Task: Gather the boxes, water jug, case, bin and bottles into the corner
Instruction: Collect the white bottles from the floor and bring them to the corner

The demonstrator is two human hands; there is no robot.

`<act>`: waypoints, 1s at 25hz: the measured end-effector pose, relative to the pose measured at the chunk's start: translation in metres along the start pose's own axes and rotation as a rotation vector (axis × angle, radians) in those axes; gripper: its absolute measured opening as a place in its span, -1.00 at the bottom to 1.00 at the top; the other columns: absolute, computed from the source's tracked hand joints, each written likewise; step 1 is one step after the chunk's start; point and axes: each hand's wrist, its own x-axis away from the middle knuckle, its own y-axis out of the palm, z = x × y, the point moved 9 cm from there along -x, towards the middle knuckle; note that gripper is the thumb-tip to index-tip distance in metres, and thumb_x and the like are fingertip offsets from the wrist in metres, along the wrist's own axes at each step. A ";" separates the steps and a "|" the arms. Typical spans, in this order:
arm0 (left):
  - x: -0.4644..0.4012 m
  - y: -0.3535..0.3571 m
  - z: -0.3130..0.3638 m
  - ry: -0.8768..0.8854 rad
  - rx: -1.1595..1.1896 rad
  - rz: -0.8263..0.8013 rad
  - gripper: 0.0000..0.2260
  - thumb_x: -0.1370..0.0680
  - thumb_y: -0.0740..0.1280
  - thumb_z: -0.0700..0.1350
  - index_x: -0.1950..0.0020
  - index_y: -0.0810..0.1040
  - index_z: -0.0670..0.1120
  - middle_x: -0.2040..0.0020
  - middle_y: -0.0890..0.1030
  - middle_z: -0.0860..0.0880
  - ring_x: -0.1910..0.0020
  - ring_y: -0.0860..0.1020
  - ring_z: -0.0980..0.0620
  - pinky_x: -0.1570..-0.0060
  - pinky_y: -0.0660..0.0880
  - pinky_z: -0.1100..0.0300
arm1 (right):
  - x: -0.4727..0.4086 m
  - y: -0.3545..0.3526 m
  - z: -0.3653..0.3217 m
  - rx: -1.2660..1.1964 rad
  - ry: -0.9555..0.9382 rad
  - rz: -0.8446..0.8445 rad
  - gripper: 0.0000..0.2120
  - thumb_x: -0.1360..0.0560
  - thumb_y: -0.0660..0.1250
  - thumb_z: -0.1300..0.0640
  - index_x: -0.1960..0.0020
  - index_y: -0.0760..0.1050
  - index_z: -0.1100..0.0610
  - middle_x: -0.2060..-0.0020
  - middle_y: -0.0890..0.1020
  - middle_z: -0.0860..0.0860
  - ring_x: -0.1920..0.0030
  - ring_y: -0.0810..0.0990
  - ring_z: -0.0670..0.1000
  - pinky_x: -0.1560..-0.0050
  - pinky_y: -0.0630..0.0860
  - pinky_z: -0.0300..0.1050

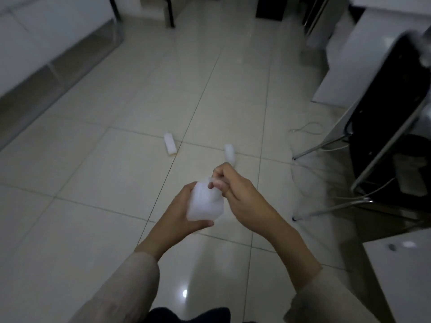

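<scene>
1. While you stand over the tiled floor point(93, 159), your left hand point(184, 213) wraps a white bottle point(204, 201) from below and behind, its fingers curled tight round the body.
2. Your right hand point(238, 192) meets that bottle at its top, the fingertips pinched at the neck; whether they nip a cap is too blurred to tell.
3. A second bottle point(169, 144) lies on its side on the floor ahead, just left of a tile seam.
4. A third bottle point(229, 153) lies near it to the right, partly hidden behind your right knuckles.
5. A black chair point(384, 127) on metal legs stands to your right, well apart from both floor bottles.
6. A white cable point(307, 129) loops on the floor near the chair.
</scene>
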 end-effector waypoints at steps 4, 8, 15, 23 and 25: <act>-0.001 -0.004 0.093 0.071 -0.008 0.100 -0.34 -0.20 0.58 -0.01 -0.17 0.31 0.19 -0.04 0.45 0.29 -0.01 0.43 0.32 0.14 0.41 0.27 | 0.022 -0.081 -0.051 -0.156 -0.084 0.144 -0.91 -0.60 0.11 0.05 0.01 0.35 -0.12 0.01 0.53 -0.07 -0.05 0.53 0.01 -0.13 0.46 0.01; -0.023 -0.018 0.139 0.073 0.074 0.195 -0.34 -0.15 0.52 0.09 -0.18 0.32 0.17 -0.05 0.47 0.27 -0.02 0.46 0.29 0.15 0.40 0.31 | 0.021 -0.134 -0.040 -0.191 -0.023 0.239 -0.74 -0.58 0.15 0.07 -0.24 0.28 -0.14 -0.17 0.45 -0.14 -0.11 0.53 -0.14 -0.16 0.44 -0.15; -0.139 -0.063 0.132 0.008 0.107 0.319 -0.28 -0.06 0.44 0.30 -0.16 0.32 0.19 -0.09 0.49 0.10 -0.05 0.48 0.04 0.07 0.44 0.18 | -0.086 -0.185 0.046 -0.111 0.153 0.180 -0.74 -0.58 0.15 0.22 -0.14 0.38 -0.11 -0.09 0.52 -0.12 -0.02 0.51 -0.19 0.06 0.42 -0.46; -0.330 -0.049 0.048 -0.099 0.199 0.384 -0.50 -0.31 0.51 0.02 -0.14 0.34 0.14 -0.01 0.46 0.25 0.03 0.47 0.20 0.20 0.38 0.33 | -0.246 -0.200 0.234 -0.033 0.461 0.151 -0.83 -0.53 0.21 0.26 -0.08 0.43 0.08 0.00 0.52 0.00 0.21 0.49 -0.18 0.27 0.37 -0.45; -0.369 -0.032 0.012 -0.123 0.203 0.412 -0.51 -0.32 0.50 -0.01 -0.12 0.33 0.14 0.02 0.44 0.27 0.06 0.45 0.25 0.22 0.37 0.35 | -0.277 -0.193 0.297 0.002 0.526 0.172 -0.83 -0.52 0.23 0.26 -0.08 0.43 0.09 0.00 0.50 0.01 0.19 0.50 -0.13 0.31 0.37 -0.39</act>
